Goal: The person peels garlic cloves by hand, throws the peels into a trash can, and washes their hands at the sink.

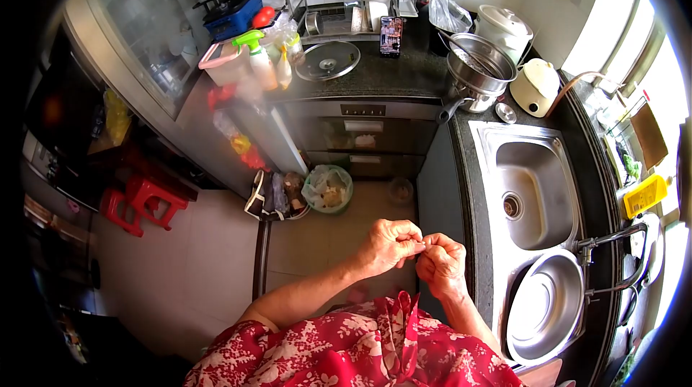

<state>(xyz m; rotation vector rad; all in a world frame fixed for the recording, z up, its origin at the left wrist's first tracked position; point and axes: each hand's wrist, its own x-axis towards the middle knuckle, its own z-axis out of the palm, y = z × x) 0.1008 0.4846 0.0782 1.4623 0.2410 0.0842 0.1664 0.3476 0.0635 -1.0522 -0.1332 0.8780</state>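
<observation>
From my remote seat I see the left hand (pixel 389 246) and right hand (pixel 441 264) meeting at the fingertips, each grip pinched closed, though I can't tell what, if anything, is between them. Beside the right hand, the tabletop (pixel 481 243) carries a sink (pixel 537 225), with a metal basin (pixel 537 311) at its near end.
</observation>
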